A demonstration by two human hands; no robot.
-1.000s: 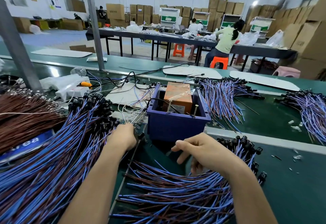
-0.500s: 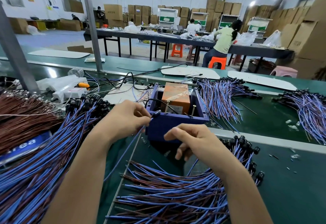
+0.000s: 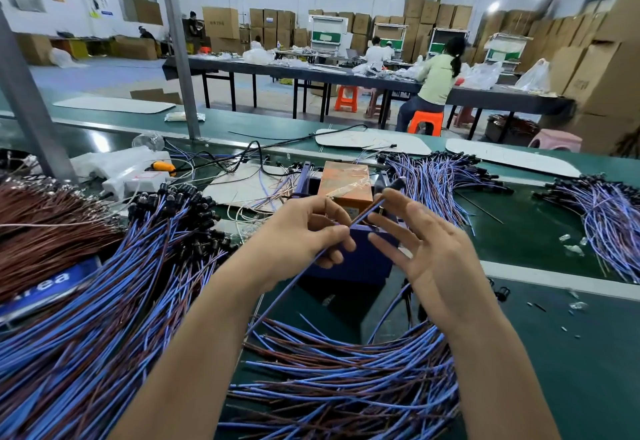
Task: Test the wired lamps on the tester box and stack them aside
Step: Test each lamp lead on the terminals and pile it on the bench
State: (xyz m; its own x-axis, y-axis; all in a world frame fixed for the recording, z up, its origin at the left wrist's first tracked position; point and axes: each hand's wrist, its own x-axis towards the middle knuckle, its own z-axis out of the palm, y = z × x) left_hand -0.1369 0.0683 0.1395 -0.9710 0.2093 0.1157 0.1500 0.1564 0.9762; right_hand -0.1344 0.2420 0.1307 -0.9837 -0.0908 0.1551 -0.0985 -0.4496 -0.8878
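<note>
Our left hand [image 3: 304, 232] pinches one wired lamp [image 3: 397, 183] by its blue lead and holds the black head over the purple tester box [image 3: 360, 263], presumably to reach the contacts. Our right hand [image 3: 429, 256] is spread open, its index tip beside the lead, gripping nothing. Loose lamps [image 3: 104, 301] crowd the bench's left edge, and a fanned stack [image 3: 433, 176] lies behind the box.

one wired lamp [image 3: 366, 213], a thin blue-and-brown wire pair with a small black head, slants up over the purple, open-topped tester box [image 3: 360, 259]. its head is at the top right, and the left grip [image 3: 304, 232] pinches it mid-wire. other lamps lie heaped on the green tabletop [image 3: 554, 353] in a left pile [image 3: 104, 301], a near pile [image 3: 346, 370] and a far pile [image 3: 433, 176].
</note>
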